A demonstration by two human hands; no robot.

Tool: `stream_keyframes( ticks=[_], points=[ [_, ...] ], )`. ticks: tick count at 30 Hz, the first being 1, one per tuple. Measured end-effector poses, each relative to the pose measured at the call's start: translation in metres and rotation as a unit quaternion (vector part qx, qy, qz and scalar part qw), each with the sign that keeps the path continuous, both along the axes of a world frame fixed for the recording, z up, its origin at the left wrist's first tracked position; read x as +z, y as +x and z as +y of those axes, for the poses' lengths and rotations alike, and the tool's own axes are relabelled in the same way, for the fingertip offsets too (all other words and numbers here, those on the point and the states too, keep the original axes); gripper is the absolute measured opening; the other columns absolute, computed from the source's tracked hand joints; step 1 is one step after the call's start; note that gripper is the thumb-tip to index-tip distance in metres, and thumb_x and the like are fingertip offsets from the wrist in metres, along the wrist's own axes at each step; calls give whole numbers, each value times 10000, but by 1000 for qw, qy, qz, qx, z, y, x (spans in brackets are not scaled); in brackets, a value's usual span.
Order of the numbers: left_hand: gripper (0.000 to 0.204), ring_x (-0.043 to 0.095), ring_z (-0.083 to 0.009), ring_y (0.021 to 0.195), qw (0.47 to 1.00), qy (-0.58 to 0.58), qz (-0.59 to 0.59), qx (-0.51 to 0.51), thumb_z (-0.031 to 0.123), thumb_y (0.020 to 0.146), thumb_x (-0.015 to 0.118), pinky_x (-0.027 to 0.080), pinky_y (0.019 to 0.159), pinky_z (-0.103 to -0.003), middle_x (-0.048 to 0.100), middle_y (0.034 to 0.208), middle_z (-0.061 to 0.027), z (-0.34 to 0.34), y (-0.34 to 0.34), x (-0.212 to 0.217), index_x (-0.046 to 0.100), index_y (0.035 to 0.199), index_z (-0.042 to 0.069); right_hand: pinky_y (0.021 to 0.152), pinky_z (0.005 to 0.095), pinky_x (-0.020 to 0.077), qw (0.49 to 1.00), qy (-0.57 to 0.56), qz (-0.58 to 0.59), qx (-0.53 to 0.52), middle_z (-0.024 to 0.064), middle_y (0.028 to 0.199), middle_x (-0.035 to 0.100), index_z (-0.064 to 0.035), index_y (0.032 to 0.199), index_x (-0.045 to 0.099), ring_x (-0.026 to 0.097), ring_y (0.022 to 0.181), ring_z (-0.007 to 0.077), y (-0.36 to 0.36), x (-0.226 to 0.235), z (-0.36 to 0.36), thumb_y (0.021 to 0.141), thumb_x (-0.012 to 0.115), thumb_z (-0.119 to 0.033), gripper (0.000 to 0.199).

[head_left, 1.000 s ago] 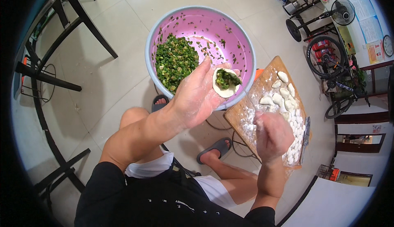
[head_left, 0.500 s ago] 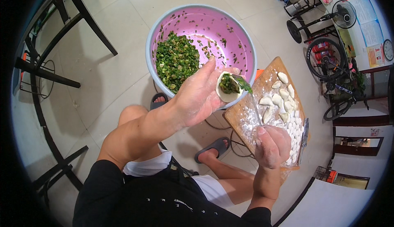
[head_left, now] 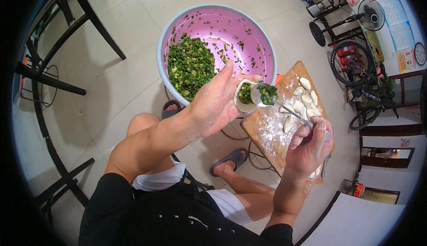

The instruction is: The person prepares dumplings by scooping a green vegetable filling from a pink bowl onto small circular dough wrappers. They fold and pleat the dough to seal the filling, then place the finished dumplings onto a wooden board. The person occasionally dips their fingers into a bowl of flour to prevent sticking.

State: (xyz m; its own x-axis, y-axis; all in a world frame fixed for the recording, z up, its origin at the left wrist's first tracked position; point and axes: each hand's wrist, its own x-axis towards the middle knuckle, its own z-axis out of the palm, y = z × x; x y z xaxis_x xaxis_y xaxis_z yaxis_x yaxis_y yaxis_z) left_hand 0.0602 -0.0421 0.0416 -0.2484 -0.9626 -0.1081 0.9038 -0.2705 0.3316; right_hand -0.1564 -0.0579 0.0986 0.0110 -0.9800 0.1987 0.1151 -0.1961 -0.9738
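Observation:
On the cupped fingers of my left hand (head_left: 212, 101) lies a round dumpling wrapper (head_left: 242, 106) with a mound of chopped green filling (head_left: 244, 93) on it; the thumb is raised. My right hand (head_left: 308, 151) grips a metal spoon (head_left: 256, 96) by its handle. Its bowl is tilted over the wrapper's right side, with more chopped greens (head_left: 267, 94) on it. Behind my left hand stands a large basin (head_left: 227, 21), pink inside with a pale blue rim, holding a heap of chopped green filling (head_left: 189, 65).
A floured wooden board (head_left: 262, 132) to the right bears several shaped dumplings (head_left: 305, 84) and small dough pieces, partly covered by my right hand. Black chair legs (head_left: 100, 32) stand at left. A fan (head_left: 371, 15) and a bicycle (head_left: 351, 63) are at far right.
The spoon has turned over, its bowl now facing up beside the filling. My right hand has shifted up and right, rotating at the wrist. My left hand has stayed almost still.

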Motion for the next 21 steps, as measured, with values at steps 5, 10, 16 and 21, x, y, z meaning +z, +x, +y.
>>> stream_keyframes(
  ticks=[5, 10, 16, 21],
  points=[
    [782, 530, -232, 1299, 999, 12, -40, -5, 591, 1060, 123, 402, 1107, -422, 550, 1409, -127, 1, 1, 1, 470, 1419, -10, 370, 239, 478, 998, -11, -55, 21, 57, 741, 576, -43, 932, 551, 566, 505, 112, 2, -7, -14, 999, 638, -310, 289],
    [769, 531, -215, 1271, 999, 21, -41, 0, 597, 1060, 140, 402, 1095, -410, 555, 1370, -115, 2, 0, 3, 477, 1397, -7, 377, 252, 487, 995, -93, -14, 38, 61, 730, 572, -32, 944, 539, 580, 503, 128, 10, -5, -15, 986, 658, -302, 299],
    [766, 537, -212, 1238, 1000, 3, -26, 6, 590, 1064, 158, 403, 1089, -404, 557, 1330, -125, 2, 0, -1, 460, 1391, -33, 395, 274, 498, 988, -136, 55, 38, 90, 717, 575, 14, 953, 527, 575, 469, 150, 25, -2, -13, 993, 641, -175, 224],
    [780, 520, -254, 1303, 999, 25, -45, -3, 570, 1066, 118, 381, 1133, -421, 545, 1403, -158, 2, 0, 2, 465, 1412, -37, 398, 281, 499, 986, -142, 80, 33, 98, 716, 575, 21, 957, 526, 570, 459, 160, 24, 0, -9, 993, 615, -118, 169]
  ],
)
